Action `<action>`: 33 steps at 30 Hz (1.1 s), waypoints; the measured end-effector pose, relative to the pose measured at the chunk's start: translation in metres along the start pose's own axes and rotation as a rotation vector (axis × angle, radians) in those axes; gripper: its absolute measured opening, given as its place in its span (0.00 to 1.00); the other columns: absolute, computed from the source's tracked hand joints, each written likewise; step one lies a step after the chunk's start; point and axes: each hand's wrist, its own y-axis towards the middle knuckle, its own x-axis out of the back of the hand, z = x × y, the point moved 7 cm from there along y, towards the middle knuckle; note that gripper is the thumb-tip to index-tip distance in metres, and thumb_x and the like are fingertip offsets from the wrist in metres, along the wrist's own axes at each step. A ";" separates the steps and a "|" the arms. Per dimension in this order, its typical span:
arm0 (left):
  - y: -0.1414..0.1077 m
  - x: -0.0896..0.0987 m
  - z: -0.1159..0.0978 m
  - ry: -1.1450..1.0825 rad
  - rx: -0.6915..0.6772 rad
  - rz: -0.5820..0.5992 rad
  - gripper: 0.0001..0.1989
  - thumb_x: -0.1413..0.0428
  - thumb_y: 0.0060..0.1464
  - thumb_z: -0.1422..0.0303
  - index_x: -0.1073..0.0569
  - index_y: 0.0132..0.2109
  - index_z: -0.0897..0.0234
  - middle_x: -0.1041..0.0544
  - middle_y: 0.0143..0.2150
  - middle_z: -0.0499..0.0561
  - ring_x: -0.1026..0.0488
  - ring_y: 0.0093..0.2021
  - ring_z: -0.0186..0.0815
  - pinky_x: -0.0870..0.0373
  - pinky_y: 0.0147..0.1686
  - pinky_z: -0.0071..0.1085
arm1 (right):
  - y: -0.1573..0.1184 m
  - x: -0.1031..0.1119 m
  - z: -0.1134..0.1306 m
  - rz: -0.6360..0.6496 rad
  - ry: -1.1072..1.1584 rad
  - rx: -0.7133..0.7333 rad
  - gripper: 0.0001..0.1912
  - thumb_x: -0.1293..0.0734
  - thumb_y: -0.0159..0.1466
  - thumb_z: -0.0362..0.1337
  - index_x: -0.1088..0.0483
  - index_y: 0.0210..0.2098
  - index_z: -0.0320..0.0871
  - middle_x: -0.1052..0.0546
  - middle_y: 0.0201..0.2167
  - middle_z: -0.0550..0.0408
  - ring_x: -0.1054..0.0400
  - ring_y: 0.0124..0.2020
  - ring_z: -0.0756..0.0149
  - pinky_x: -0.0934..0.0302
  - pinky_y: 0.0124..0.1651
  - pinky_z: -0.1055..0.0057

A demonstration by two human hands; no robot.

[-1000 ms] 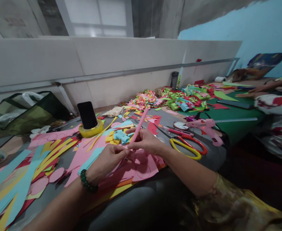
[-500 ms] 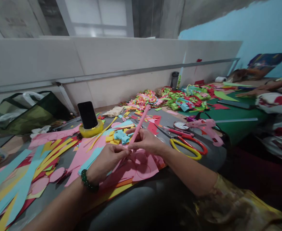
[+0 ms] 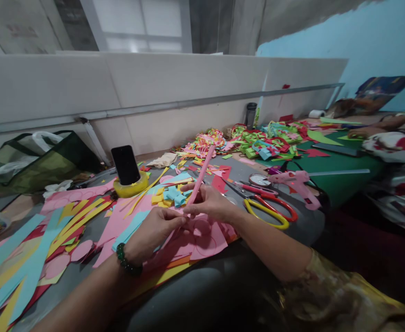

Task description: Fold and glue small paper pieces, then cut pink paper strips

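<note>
As left hand pinches pink strip | right hand: grip clamped on it, just beside | strip tilted

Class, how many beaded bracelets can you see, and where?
1: the dark-green, round-beaded bracelet, at the wrist of the person's left hand. Others may be hidden, perhaps on the co-worker's arm at far right.

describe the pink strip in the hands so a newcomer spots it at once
Start at the grey table, then find the left hand and right hand meeting over its near side. The pink strip slants up from them, long, narrow and raised, unlike the wide pink paper lying flat below.
</note>
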 end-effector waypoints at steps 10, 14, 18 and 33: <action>-0.001 0.005 0.000 -0.032 0.045 -0.032 0.14 0.36 0.41 0.58 0.22 0.26 0.67 0.23 0.22 0.49 0.30 0.24 0.31 0.33 0.27 0.28 | 0.002 0.013 0.004 -0.116 -0.006 0.067 0.29 0.25 0.45 0.33 0.34 0.45 0.38 0.26 0.21 0.62 0.29 0.21 0.70 0.34 0.27 0.73; 0.001 0.004 -0.001 -0.021 0.012 -0.042 0.15 0.37 0.42 0.58 0.21 0.28 0.68 0.22 0.24 0.51 0.28 0.25 0.33 0.33 0.28 0.28 | 0.001 0.006 0.002 -0.064 -0.008 0.038 0.29 0.25 0.47 0.33 0.36 0.46 0.39 0.25 0.22 0.61 0.29 0.22 0.70 0.34 0.27 0.74; 0.001 0.000 -0.001 -0.032 0.001 -0.005 0.15 0.39 0.45 0.58 0.20 0.31 0.67 0.20 0.26 0.52 0.26 0.28 0.35 0.31 0.31 0.29 | 0.001 0.000 0.001 -0.009 0.001 0.011 0.28 0.26 0.47 0.31 0.36 0.45 0.39 0.26 0.21 0.62 0.29 0.23 0.71 0.33 0.27 0.74; 0.000 -0.002 0.002 -0.058 0.011 0.011 0.16 0.39 0.46 0.57 0.21 0.33 0.68 0.20 0.29 0.53 0.24 0.31 0.37 0.28 0.36 0.32 | 0.001 0.004 0.004 -0.043 0.020 0.039 0.28 0.25 0.46 0.32 0.36 0.45 0.40 0.27 0.21 0.63 0.30 0.22 0.71 0.34 0.27 0.74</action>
